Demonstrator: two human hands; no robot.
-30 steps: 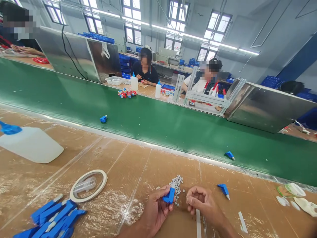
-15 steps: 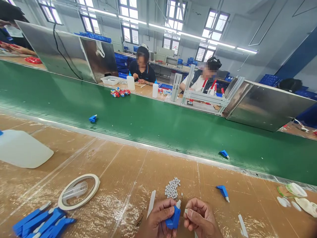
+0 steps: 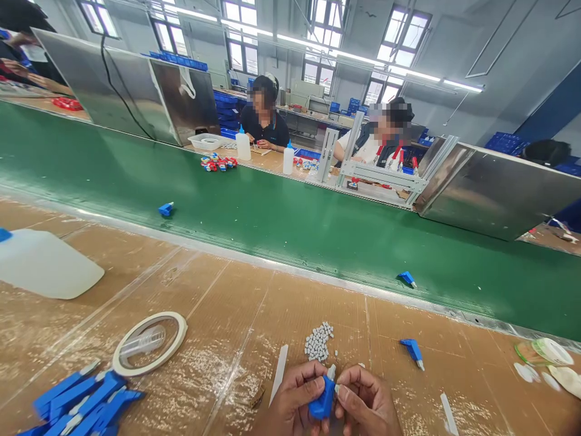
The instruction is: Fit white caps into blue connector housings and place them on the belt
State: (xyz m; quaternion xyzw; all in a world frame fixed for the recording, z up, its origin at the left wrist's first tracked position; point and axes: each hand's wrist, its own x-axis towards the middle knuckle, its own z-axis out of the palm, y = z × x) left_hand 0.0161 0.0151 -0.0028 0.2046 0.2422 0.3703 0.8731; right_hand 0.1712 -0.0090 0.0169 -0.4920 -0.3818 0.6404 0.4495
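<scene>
In the lower middle of the head view, my left hand [image 3: 297, 396] is closed round a blue plastic part [image 3: 322, 401] with a pale grey tip pointing up. The fingers of my right hand [image 3: 367, 399] pinch a small whitish piece [image 3: 336, 389] against the right side of that part. Just beyond my hands lies a pile of small grey pieces [image 3: 318, 341], with a single one beside it. Another blue part with a grey tip [image 3: 412, 353] rests on the cardboard to the right. A heap of similar blue parts [image 3: 86, 402] is at the lower left.
A tape roll [image 3: 184, 333] encloses a clear plastic piece. A white bottle [image 3: 49, 263] lies at left; an open tub [image 3: 544, 351] is at right. A green conveyor belt [image 3: 281, 212] carries blue parts and a red-blue pile [image 3: 218, 162]. Co-workers sit opposite.
My right hand has come left, bringing the small piece from apart to against the blue part. The things on the belt have shifted left. The view has shifted slightly.
</scene>
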